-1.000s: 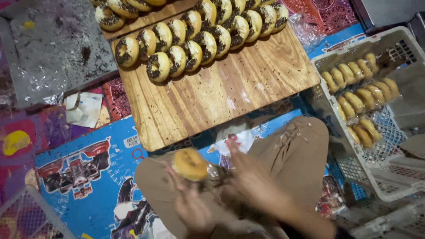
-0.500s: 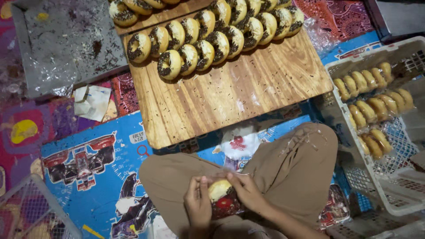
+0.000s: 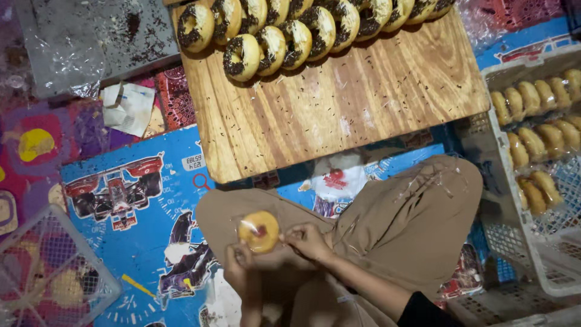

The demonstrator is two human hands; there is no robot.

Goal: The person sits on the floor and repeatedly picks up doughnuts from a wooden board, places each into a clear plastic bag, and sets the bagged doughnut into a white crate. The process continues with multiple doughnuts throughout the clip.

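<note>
Held item: a round golden doughnut in a clear plastic wrapper (image 3: 259, 231) is being held over the lap, above the tan trousers (image 3: 387, 230), just off the near edge of the wooden board.
Left hand (image 3: 240, 270): is being closed on the wrapped doughnut from below, fingers pinched at its lower edge.
Right hand (image 3: 310, 240): is being closed on the wrapper at the doughnut's right side, fingertips pinched together on the plastic.
Hands relation: both are being kept close, either side of the doughnut.
Board: a large rectangular pale wooden board (image 3: 357, 103) is being used as a tray; dark sprinkles are being seen scattered over it.
Far edge of board: rows of ring doughnuts with dark chocolate sprinkles (image 3: 266, 36) are being leaned on one another.
Right of board: a white plastic lattice crate (image 3: 514, 242) is being filled with plain golden doughnuts (image 3: 535, 139), in rows.
Floor: a blue printed mat with racing cars (image 3: 130, 200) is being sat on.
Near left corner: a white mesh basket (image 3: 42, 272), contents blurred.
</note>
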